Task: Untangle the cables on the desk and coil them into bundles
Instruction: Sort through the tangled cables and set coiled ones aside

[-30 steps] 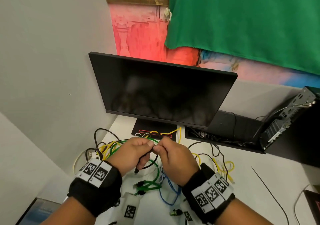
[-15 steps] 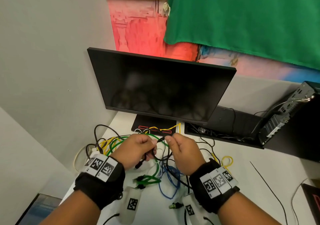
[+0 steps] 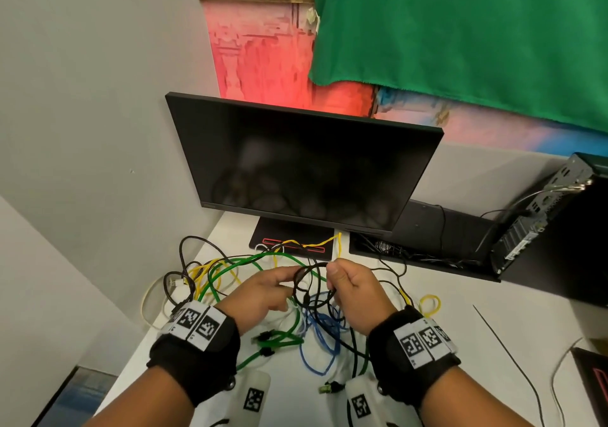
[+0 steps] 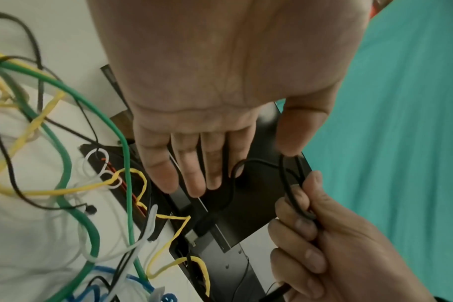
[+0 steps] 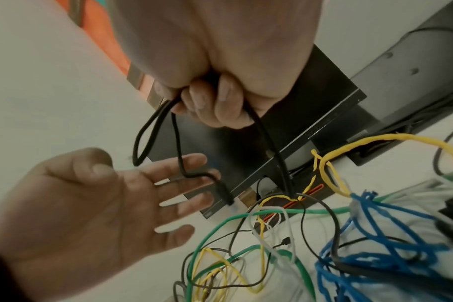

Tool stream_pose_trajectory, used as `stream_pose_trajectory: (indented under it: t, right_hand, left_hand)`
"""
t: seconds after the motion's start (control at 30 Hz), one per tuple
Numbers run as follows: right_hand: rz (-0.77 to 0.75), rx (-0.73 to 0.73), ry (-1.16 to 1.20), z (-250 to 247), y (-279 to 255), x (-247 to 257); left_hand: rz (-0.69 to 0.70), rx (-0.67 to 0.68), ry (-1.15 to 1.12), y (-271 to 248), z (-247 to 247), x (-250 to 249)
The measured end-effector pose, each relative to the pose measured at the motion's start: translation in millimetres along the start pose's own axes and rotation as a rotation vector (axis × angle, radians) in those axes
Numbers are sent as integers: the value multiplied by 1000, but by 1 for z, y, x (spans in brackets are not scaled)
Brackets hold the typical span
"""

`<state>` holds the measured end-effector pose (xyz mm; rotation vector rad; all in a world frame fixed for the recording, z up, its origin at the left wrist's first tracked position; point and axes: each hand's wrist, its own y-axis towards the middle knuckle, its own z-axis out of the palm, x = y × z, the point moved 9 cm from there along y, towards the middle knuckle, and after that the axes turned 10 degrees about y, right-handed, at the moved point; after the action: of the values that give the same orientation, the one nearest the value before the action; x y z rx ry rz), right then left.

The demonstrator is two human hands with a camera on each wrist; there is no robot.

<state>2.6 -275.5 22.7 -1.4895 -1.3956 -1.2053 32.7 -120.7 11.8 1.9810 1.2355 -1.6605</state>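
Observation:
A thin black cable forms a small loop above the desk between my hands. My right hand grips that loop in its curled fingers, and the cable's plug end hangs down. My left hand is open beside it with fingers straight; the black cable runs across them. Under my hands lies a tangle of green, yellow, blue and white cables on the white desk.
A dark monitor on a black base stands just behind the tangle. To its right are a black tray of wires and a computer case. A wall is close on the left. A thin wire crosses the desk at right.
My left hand has let go of the black cable and spread its fingers. My right hand now holds the cable gathered in a loop. Both hands have drawn slightly apart.

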Motion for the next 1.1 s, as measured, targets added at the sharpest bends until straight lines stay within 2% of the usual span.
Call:
stream_pose_trajectory:
  t: [0.07, 0.17, 0.3, 0.4, 0.5, 0.57, 0.67, 0.77, 0.87, 0.93, 1.03, 1.1]
  right_hand:
    - [-8, 6, -19, -3, -1, 1]
    - [-63, 6, -211, -8, -3, 5]
    - [-113, 60, -415, -3, -10, 4]
    - [-162, 47, -395, 2, -14, 8]
    - [-149, 51, -295, 6, -16, 9]
    - [-105, 70, -227, 6, -17, 5]
    - [-37, 70, -118, 1, -20, -3]
    - [18, 95, -34, 1, -22, -8]
    - [41, 140, 10, 5, -23, -6]
    - [59, 170, 74, 8, -25, -5]
    - [68, 181, 128, 8, -24, -5]
    - [73, 164, 144, 6, -22, -6]
  left_hand:
    - [-15, -32, 43, 2, -1, 2]
    - [-30, -95, 65, 3, -6, 7]
    - [-14, -99, -275, 2, -9, 15]
    - [41, -78, -608, 2, -1, 7]
    - [80, -204, -697, 1, 6, 3]
    - [128, -352, -545, -2, -1, 1]
    - [289, -520, -37, -10, -13, -13]
    - [379, -563, 286, -18, -10, -15]
    - [370, -590, 390, -21, -9, -8]
    - [290, -515, 262, -17, -10, 0]
    - [210, -191, -16, -9, 9, 4]
    - [136, -83, -187, -9, 16, 4]
